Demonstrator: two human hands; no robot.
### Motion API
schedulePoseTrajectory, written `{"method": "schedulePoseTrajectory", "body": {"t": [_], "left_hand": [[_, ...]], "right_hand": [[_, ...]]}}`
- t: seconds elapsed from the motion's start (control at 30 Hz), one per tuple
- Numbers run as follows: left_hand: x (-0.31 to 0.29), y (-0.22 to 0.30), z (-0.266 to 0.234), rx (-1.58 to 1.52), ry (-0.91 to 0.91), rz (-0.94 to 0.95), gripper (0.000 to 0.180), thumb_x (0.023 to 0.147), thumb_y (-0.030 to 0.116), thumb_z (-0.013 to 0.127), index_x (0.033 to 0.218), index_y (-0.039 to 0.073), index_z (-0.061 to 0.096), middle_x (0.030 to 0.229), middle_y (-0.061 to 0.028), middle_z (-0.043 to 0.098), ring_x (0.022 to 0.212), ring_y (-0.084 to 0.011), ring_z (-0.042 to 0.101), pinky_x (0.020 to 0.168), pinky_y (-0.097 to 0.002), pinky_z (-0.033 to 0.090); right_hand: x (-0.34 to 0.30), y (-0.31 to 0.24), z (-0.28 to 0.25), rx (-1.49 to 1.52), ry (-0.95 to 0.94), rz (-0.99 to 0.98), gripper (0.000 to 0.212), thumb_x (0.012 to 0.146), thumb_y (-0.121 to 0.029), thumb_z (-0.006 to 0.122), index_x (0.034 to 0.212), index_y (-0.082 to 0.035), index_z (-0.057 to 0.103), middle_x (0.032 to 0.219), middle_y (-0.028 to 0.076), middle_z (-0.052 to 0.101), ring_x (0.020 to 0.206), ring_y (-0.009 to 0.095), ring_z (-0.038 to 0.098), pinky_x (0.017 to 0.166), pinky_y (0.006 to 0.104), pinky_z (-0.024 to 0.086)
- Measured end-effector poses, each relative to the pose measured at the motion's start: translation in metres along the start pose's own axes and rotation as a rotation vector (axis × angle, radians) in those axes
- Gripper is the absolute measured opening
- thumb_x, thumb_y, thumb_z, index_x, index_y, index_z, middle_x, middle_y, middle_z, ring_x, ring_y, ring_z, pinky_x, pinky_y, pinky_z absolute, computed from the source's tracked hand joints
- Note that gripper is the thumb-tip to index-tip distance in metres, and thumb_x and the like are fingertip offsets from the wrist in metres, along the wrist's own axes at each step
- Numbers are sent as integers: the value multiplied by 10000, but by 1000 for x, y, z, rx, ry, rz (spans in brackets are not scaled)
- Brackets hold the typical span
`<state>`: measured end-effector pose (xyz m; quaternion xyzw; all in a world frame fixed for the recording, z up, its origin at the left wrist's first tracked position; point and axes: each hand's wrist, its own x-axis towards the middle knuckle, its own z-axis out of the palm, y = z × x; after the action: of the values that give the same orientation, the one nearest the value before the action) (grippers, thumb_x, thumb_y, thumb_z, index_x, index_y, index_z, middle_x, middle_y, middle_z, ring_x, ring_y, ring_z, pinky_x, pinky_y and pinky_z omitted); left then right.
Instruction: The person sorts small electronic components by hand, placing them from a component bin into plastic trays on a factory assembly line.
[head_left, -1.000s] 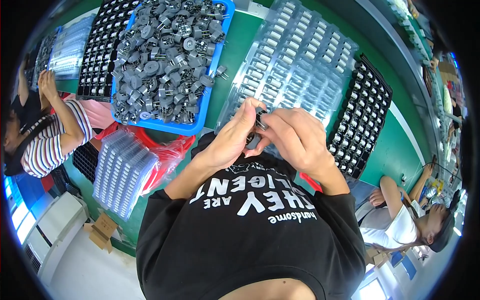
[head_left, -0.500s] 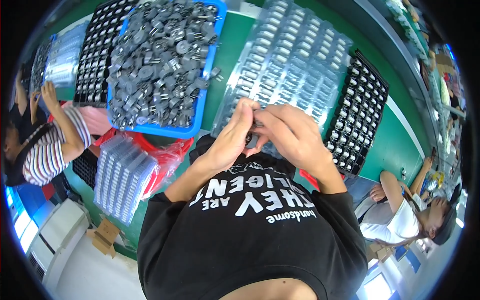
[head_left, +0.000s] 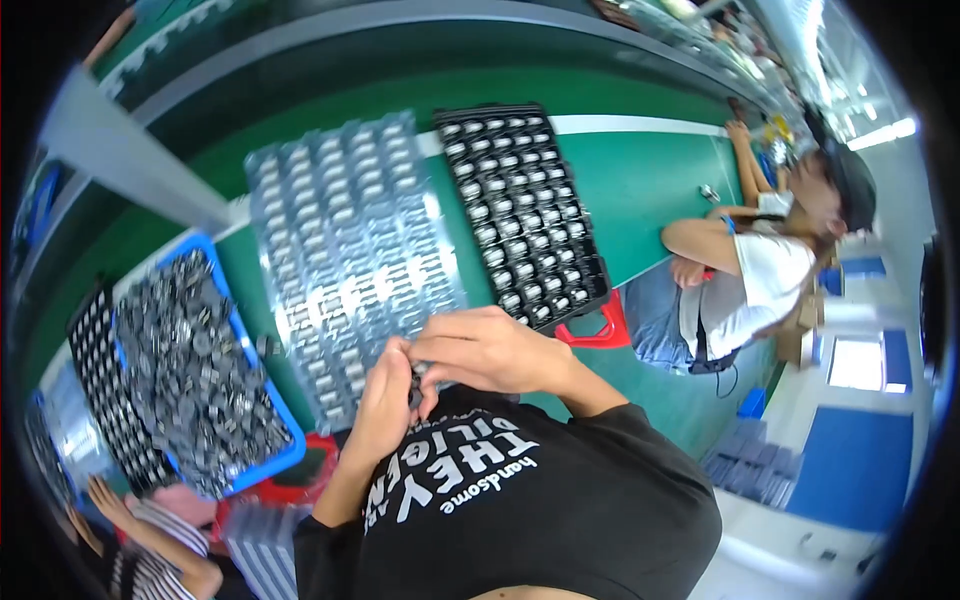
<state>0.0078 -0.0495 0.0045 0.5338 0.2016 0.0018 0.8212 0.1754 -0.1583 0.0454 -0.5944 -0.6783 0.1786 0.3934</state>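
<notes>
My left hand [head_left: 375,410] and my right hand [head_left: 485,348] meet at the near edge of the clear plastic tray. Fingertips of both are pinched together around a small dark part [head_left: 415,388], mostly hidden by the fingers. The clear tray [head_left: 443,225] has rows of small silvery cylindrical pieces in its pockets. Right of it lies a black tray [head_left: 592,278] with similar pieces in rows. To the left, a blue bin [head_left: 285,425] holds a heap of loose dark grey round parts [head_left: 195,370] with metal pins.
A green table [head_left: 630,180] carries the trays. At the right sits a person in a white top [head_left: 770,290], near a red stool [head_left: 600,325]. Another person in a striped sleeve [head_left: 165,545] works at lower left. Stacked clear trays [head_left: 262,545] stand below the bin. A grey post [head_left: 140,150] rises behind.
My view has swung to the right, so the bin and trays appear further left. Both hands remain pinched together around the small dark part.
</notes>
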Motion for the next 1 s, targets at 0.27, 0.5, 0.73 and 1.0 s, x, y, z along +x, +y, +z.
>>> {"method": "schedulePoseTrajectory", "body": {"t": [0.27,0.5,0.73,1.0], "left_hand": [[35,-1,26,120,-78,108,449,1089,451,234,1011,50,421,655,-34,530,534,-82,438,513,-242,374],[51,-4,45,279,18,269,469,1058,500,367,1168,45,399,807,-49,511,626,-83,457,558,-230,388],[60,2,16,354,61,309,401,933,10,548,1297,45,382,1084,-80,510,961,-155,523,837,-289,445],[16,22,-47,214,148,275,259,947,-65,493,1200,-38,540,1237,-130,468,1098,-250,616,795,-323,536]], "right_hand": [[-30,-22,1,-74,294,211,294,850,-67,709,1126,18,651,945,106,614,783,253,669,675,358,549],[-47,-11,29,354,752,435,139,868,31,675,1006,37,691,980,101,644,811,146,668,715,269,544],[-108,47,-36,-530,730,284,158,776,90,681,905,-1,686,905,106,684,803,225,651,721,323,536],[-163,85,-89,-946,377,368,185,698,36,651,874,-23,645,902,86,667,831,269,632,721,373,529]]}}
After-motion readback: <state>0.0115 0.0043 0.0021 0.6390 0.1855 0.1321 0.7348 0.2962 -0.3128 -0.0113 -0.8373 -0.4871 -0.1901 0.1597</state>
